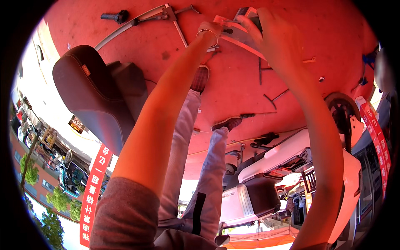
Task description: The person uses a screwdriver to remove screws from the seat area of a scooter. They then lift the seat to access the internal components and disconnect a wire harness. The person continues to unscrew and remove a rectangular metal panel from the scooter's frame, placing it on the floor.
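Observation:
Both my hands reach out to the top of the view around a long, flat, pale part (pixel 243 38) with raised edges, tinted red by the light. My left hand (pixel 210 30), with a bracelet at the wrist, is closed at the part's left end. A thin metal rod (pixel 230 21) runs between the hands; whether it belongs to the part I cannot tell. My right hand (pixel 277 39) is bent over the part's right side, its thumb pointing up-left and its fingers around a dark piece (pixel 255 21). The fingertips are partly hidden there.
A dark scooter seat (pixel 93 79) is on the left. A black handlebar grip (pixel 116 16) and a curved strip (pixel 125 28) lie at the far left. T-handle wrenches (pixel 275 99) lie on the red floor. A white scooter (pixel 271 160) is at the lower right, near my shoes (pixel 227 123).

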`<action>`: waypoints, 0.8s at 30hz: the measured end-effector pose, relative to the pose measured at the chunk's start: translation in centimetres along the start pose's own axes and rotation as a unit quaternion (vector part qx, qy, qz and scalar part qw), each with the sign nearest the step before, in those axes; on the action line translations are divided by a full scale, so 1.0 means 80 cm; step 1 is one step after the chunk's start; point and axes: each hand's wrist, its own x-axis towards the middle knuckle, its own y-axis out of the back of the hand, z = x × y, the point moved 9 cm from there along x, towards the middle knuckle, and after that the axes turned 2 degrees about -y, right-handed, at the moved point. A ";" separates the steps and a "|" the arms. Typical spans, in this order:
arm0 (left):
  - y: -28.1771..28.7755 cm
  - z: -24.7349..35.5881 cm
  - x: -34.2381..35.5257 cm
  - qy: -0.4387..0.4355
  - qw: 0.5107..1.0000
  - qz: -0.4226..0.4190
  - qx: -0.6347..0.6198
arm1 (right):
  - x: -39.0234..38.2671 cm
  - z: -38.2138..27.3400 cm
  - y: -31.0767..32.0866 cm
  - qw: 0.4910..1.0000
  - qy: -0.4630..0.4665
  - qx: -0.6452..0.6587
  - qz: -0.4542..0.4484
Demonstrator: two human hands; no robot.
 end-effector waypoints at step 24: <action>0.001 -0.008 -0.012 0.080 0.923 0.105 -0.361 | -0.015 0.028 0.020 0.994 0.041 -0.013 0.102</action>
